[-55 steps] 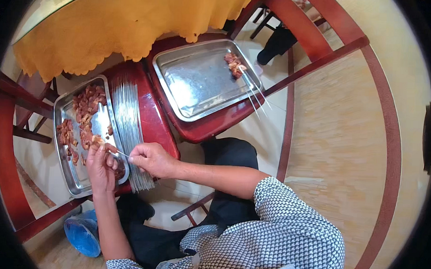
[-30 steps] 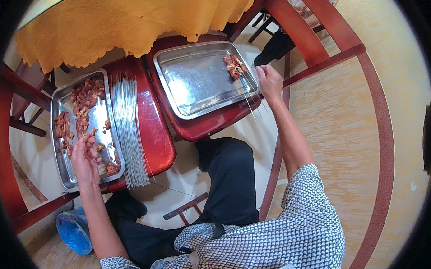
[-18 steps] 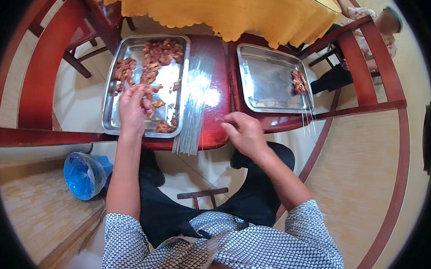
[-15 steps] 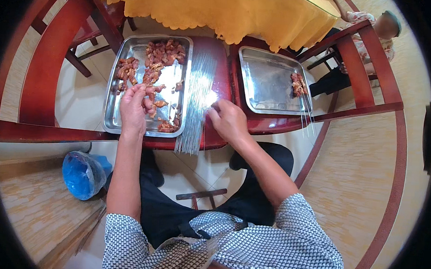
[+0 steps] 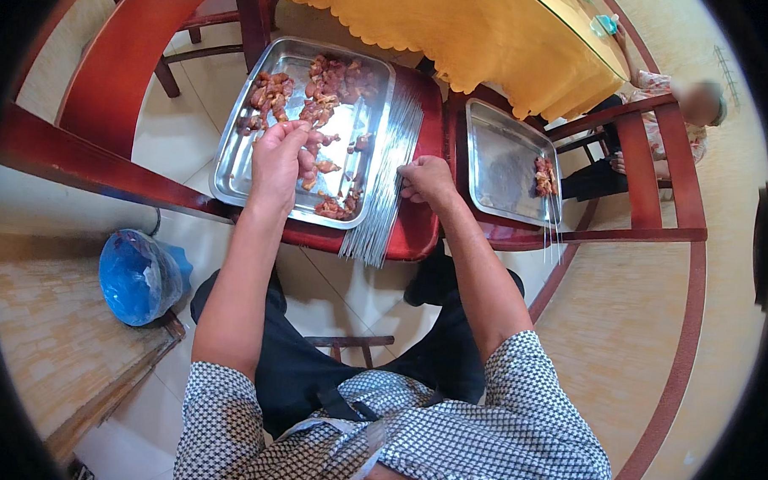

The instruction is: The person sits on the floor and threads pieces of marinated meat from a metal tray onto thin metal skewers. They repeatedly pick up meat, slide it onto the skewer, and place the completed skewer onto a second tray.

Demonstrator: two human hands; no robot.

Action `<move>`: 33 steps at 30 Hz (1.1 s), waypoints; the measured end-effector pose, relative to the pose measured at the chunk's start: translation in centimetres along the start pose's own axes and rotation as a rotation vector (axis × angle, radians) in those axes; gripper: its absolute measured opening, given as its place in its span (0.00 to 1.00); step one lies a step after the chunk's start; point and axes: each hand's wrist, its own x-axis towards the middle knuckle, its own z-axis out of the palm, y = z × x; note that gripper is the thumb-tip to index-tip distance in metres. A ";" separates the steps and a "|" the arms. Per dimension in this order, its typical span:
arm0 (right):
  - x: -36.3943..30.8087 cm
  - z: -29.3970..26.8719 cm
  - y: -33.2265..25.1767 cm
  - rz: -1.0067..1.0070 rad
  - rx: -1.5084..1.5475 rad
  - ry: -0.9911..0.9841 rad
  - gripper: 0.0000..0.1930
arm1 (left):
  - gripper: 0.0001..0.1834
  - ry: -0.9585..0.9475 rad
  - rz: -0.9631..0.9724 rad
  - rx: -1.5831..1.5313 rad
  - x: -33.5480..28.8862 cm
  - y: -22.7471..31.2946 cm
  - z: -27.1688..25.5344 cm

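Over the left metal tray (image 5: 226,162), my left hand (image 5: 277,164) is closed with its fingertips pinched on a piece of meat. Reddish marinated meat pieces (image 5: 343,82) lie in clumps across this tray. A dense bundle of thin metal skewers (image 5: 384,189) lies lengthwise beside the tray's right side. My right hand (image 5: 428,181) is at the bundle's right edge, thumb and forefinger pinched on what looks like a skewer; the curled fingers partly hide it.
A second metal tray (image 5: 501,159) rests on the right chair, with skewered meat (image 5: 544,176) at its right end, skewer ends overhanging. Beyond stands a table with a yellow cloth (image 5: 459,27). A blue bin (image 5: 133,278) stands at lower left. Another person (image 5: 659,123) sits far right.
The view has shifted, so trays and skewers appear farther right. My right hand has moved slightly across the bundle's edge, fingers more visibly pinched. My left hand stays over the meat.
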 end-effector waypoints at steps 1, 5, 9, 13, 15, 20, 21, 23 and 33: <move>0.0 -0.1 0.1 -0.003 -0.001 -0.012 0.10 | 0.05 -0.006 -0.007 0.004 -0.1 0.1 0.0; -0.3 -0.3 0.1 -0.021 0.116 -0.014 0.09 | 0.06 -0.022 0.000 0.025 0.3 0.0 -0.5; -1.5 -0.7 2.0 -0.098 0.443 0.031 0.04 | 0.06 -0.016 -0.022 0.030 0.3 -0.3 -0.1; -5.0 -1.5 1.8 -0.138 0.831 0.002 0.09 | 0.06 0.002 0.007 0.099 -0.2 0.1 0.0; -7.2 -2.1 0.8 -0.116 0.988 -0.072 0.05 | 0.07 0.009 0.036 0.111 -0.2 0.2 -0.7; -10.9 -4.6 -0.9 -0.052 1.142 -0.116 0.07 | 0.12 -0.027 0.015 0.073 1.6 -1.5 -2.1; -11.2 -4.9 -0.9 -0.096 1.115 -0.157 0.07 | 0.11 -0.037 0.018 0.063 1.8 -1.5 -2.1; -11.7 -5.4 -0.6 -0.179 1.062 -0.187 0.07 | 0.09 -0.036 0.023 0.055 1.9 -1.8 -1.7; -17.5 -2.4 2.2 -0.372 0.524 -0.229 0.06 | 0.06 0.020 0.094 0.346 0.4 -0.7 0.8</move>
